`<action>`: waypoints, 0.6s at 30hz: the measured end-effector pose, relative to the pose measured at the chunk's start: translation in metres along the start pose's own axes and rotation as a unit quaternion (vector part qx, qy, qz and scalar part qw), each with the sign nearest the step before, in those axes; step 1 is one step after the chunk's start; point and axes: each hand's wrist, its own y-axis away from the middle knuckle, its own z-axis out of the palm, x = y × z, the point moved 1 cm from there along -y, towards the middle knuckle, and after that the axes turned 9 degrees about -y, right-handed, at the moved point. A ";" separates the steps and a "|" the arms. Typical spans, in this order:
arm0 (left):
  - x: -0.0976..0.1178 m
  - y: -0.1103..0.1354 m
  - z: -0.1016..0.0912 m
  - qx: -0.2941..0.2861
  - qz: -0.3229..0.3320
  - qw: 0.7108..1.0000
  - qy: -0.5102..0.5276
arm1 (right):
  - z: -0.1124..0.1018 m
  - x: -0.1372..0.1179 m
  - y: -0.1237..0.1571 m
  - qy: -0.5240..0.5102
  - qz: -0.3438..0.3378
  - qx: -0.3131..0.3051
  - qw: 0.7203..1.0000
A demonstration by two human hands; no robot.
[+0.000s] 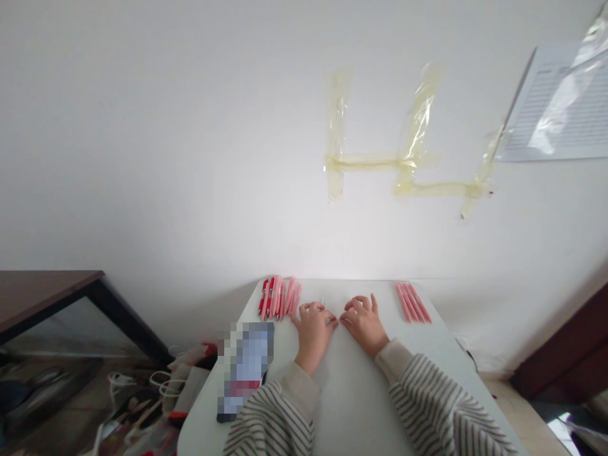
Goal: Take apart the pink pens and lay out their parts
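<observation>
My left hand [314,332] is over the white table, its thumb and fingers pinched together. My right hand [365,324] faces it from the right, also pinching, with one finger raised. The two pinches nearly meet; whatever lies between the fingertips is too small to make out. A thin pale tip [323,301] shows just beyond my left fingers. Left of that hand lies a bunch of pink and red pens [277,297], close to the wall. Several pink pens [413,303] lie side by side farther right, apart from my right hand.
A phone with a blurred screen [249,361] lies at the left of the white table [351,405]. The wall [190,158] rises behind. A dark-framed brown table [47,291] and floor clutter [147,399] are to the left; yellowish tape [365,163] marks the wall.
</observation>
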 end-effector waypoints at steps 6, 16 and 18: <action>-0.002 -0.002 -0.002 0.002 -0.003 1.000 0.008 | 0.000 0.004 0.002 -0.001 -0.012 0.016 1.000; -0.004 -0.002 -0.004 0.007 -0.003 1.000 0.001 | -0.002 0.005 0.003 -0.023 -0.018 0.036 0.999; -0.004 -0.001 -0.004 0.016 -0.002 1.000 -0.001 | -0.003 0.006 0.003 -0.028 -0.013 0.032 0.999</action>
